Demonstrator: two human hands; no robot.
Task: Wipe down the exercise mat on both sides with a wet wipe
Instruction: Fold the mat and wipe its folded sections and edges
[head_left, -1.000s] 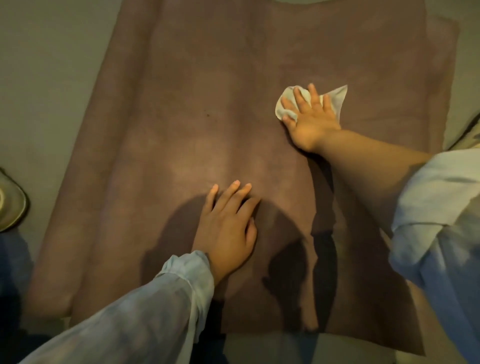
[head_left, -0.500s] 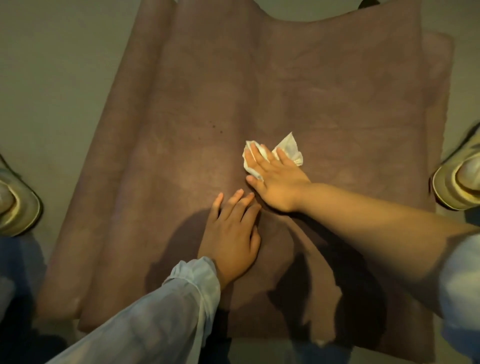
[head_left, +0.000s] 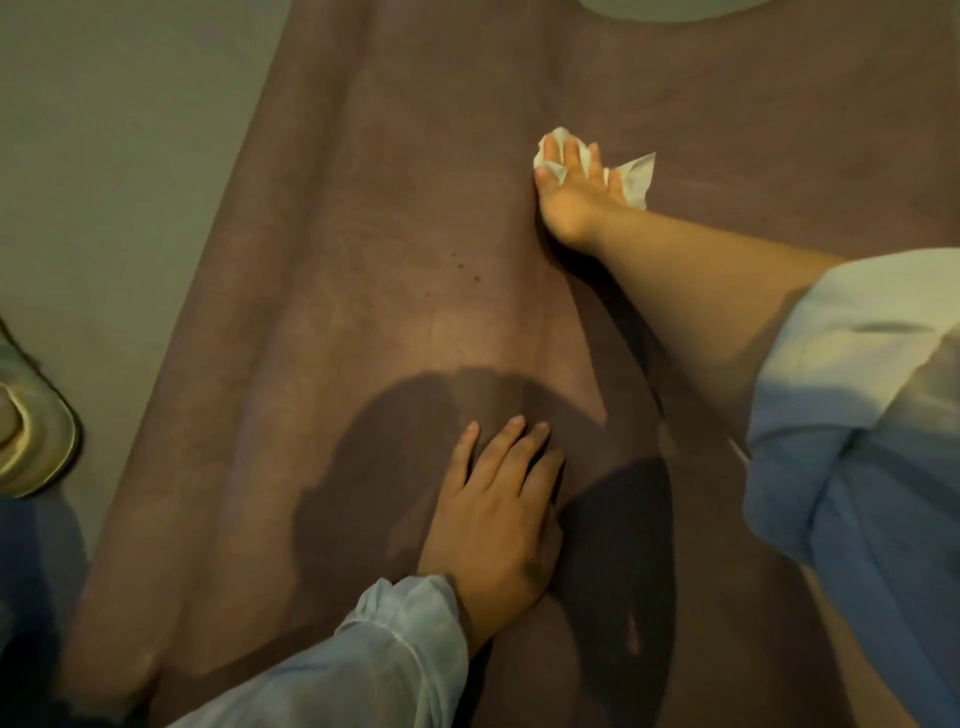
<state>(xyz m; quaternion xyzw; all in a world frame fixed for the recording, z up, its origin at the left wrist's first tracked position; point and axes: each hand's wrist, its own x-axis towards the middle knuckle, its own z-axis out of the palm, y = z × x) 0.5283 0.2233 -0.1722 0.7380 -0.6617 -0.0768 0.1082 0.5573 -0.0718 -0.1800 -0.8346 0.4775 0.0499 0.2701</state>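
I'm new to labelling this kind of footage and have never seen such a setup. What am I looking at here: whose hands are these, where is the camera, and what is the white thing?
There is no machine here. A person wears a wide-angle camera on the head, looking forward and down, so both arms enter from the bottom and right of the picture as the wearer's own.

The large brown sheet is an exercise mat spread on a pale floor; it lies wavy, not quite flat. The right hand reaches forward and presses a crumpled white wet wipe onto the mat with fairly straight fingers. The left hand lies flat on the mat nearer the wearer and holds nothing, apparently steadying it. The dark patches around it are shadows. At the left edge, part of a sandal shows.
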